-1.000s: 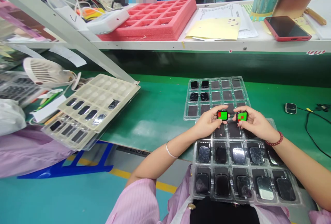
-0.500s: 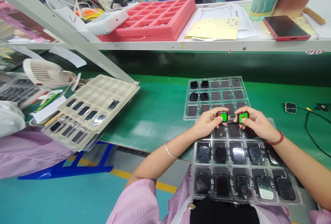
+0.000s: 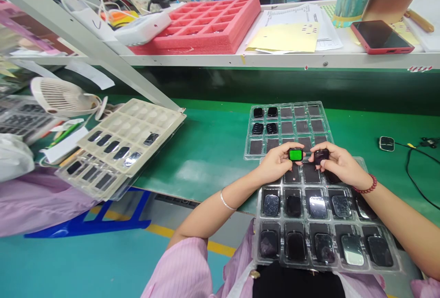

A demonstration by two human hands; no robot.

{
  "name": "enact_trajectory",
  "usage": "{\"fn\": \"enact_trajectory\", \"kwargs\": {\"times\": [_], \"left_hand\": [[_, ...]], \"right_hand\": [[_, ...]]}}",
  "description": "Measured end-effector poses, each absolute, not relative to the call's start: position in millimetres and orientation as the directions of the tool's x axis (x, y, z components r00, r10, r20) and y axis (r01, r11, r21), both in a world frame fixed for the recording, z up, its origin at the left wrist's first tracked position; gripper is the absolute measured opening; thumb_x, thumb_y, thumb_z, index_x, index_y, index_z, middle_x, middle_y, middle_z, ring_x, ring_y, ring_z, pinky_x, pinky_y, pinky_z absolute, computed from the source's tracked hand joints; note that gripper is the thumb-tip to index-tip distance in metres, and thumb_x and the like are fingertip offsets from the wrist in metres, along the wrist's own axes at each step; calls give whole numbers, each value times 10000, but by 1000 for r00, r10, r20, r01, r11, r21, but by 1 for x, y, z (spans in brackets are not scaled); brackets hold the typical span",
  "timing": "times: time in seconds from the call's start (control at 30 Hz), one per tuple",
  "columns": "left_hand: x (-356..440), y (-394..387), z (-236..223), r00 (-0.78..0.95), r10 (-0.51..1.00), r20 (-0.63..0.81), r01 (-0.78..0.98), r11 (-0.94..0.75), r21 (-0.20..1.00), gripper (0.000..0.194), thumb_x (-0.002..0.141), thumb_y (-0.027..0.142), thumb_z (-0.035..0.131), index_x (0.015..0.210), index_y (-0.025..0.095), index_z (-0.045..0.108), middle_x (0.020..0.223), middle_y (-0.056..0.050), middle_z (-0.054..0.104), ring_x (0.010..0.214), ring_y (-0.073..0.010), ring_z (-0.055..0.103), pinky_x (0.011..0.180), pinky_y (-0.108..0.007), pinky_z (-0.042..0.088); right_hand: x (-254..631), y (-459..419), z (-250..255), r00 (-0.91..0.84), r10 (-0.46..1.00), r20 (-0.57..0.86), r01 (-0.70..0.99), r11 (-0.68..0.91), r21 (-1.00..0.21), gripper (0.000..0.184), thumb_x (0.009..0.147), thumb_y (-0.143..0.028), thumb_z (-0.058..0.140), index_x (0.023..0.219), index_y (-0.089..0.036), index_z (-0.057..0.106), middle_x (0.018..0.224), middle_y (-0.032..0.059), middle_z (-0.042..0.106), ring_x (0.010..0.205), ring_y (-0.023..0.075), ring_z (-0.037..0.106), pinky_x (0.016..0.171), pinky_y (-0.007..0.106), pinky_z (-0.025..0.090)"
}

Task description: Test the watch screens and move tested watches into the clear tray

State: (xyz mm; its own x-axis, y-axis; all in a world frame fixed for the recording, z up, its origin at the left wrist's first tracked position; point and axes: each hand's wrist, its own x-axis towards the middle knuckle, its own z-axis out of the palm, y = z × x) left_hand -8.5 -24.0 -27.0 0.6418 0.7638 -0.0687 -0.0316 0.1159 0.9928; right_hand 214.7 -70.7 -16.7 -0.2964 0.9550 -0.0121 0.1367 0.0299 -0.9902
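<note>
My left hand point(image 3: 278, 162) is closed around the edges of a smartwatch body point(image 3: 296, 154), whose screen glows green. In my right hand point(image 3: 338, 162) I grip a second smartwatch body point(image 3: 321, 156); its screen is dark and my thumb rests near its lower edge. Both hands are over the top row of a clear plastic tray point(image 3: 256, 238), which sits close against me and carries several dark watch bodies in its pockets. Just beyond my fingers a second clear tray point(image 3: 246, 149) lies on the bench, with several black watch bodies in its upper left pockets.
A watch point(image 3: 386, 143) lies at the right beside a black cable point(image 3: 409, 169). Beige trays point(image 3: 161, 128) with dark screens overhang the bench's left edge, near a small fan point(image 3: 62, 97). The shelf above bears a red foam tray point(image 3: 233, 36) and a phone point(image 3: 381, 37).
The right watch's screen has gone from green and red to dark. The left one's screen now shows plain green, and my left thumb has moved down off it.
</note>
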Motion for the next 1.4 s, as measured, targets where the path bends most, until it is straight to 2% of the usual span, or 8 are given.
{"fn": "enact_trajectory", "kwargs": {"times": [0.2, 0.33, 0.47, 0.63, 0.93, 1.1, 1.23, 1.4], "left_hand": [[-9, -24, -27, 633, 773, -52, -28, 90, 996, 360, 831, 235, 610, 1183, 168, 576, 1115, -123, 688, 828, -179, 708, 605, -224, 495], [-9, -24, -28, 630, 774, -57, -11, 83, 997, 370, 824, 199, 610, 1191, 163, 576, 1072, -112, 695, 795, -165, 706, 602, -217, 491], [-9, -25, -27, 617, 787, -17, -67, 74, 995, 436, 770, 134, 651, 1196, 171, 566, 1102, -106, 693, 874, -165, 690, 784, -287, 533], [-8, -25, -27, 604, 797, -19, -88, 91, 992, 312, 789, 158, 631, 1098, 141, 591, 920, -75, 701, 784, -148, 662, 777, -321, 545], [-8, -24, -30, 605, 796, -25, -46, 66, 997, 445, 745, 99, 621, 1179, 166, 550, 1024, -90, 682, 925, -187, 662, 830, -345, 532], [-7, -23, -29, 606, 794, -33, -103, 120, 987, 571, 727, 109, 684, 1262, 189, 499, 1017, -70, 676, 920, -172, 664, 817, -311, 524], [-11, -18, -25, 696, 713, -84, -223, 326, 919, 712, 692, 188, 776, 1329, 202, 459, 1014, -68, 690, 678, -113, 674, 580, -205, 471], [-18, -6, -20, 762, 633, -139, -348, 580, 737, 513, 831, 444, 668, 1215, 116, 580, 976, -120, 731, 635, -130, 693, 478, -172, 457]], "right_hand": [[214, -71, -16, -298, 954, -8, 137, 34, -990, 318, 804, -110, 549, 1103, -216, 583, 965, 57, 683, 741, 173, 662, 661, 327, 577], [215, -71, -19, -306, 952, -10, 147, 37, -988, 369, 795, -82, 531, 1136, -219, 570, 1022, 72, 675, 782, 178, 677, 649, 313, 578], [216, -70, -22, -322, 947, 0, 154, 53, -987, 398, 815, -99, 539, 1193, -222, 556, 1090, 92, 681, 841, 199, 690, 671, 332, 592], [214, -71, -21, -308, 951, 5, 189, 67, -980, 336, 868, -159, 525, 1192, -217, 590, 1080, 97, 699, 799, 202, 706, 687, 364, 610], [214, -72, -23, -310, 951, 12, 196, 76, -978, 432, 836, -149, 556, 1259, -233, 573, 1153, 109, 670, 860, 216, 705, 708, 368, 609], [213, -71, -21, -301, 954, 5, 12, 10, -1000, 555, 825, -154, 645, 1342, -291, 495, 1204, 82, 637, 890, 183, 666, 751, 335, 595], [217, -70, -16, -271, 956, -115, -208, -175, -962, 624, 780, -185, 747, 1338, -310, 497, 1162, 43, 637, 694, 107, 630, 607, 240, 579], [227, -66, -15, -350, 894, -280, -390, -410, -824, 449, 854, -459, 676, 1229, -221, 614, 991, 67, 730, 616, 119, 671, 576, 223, 584]]}}
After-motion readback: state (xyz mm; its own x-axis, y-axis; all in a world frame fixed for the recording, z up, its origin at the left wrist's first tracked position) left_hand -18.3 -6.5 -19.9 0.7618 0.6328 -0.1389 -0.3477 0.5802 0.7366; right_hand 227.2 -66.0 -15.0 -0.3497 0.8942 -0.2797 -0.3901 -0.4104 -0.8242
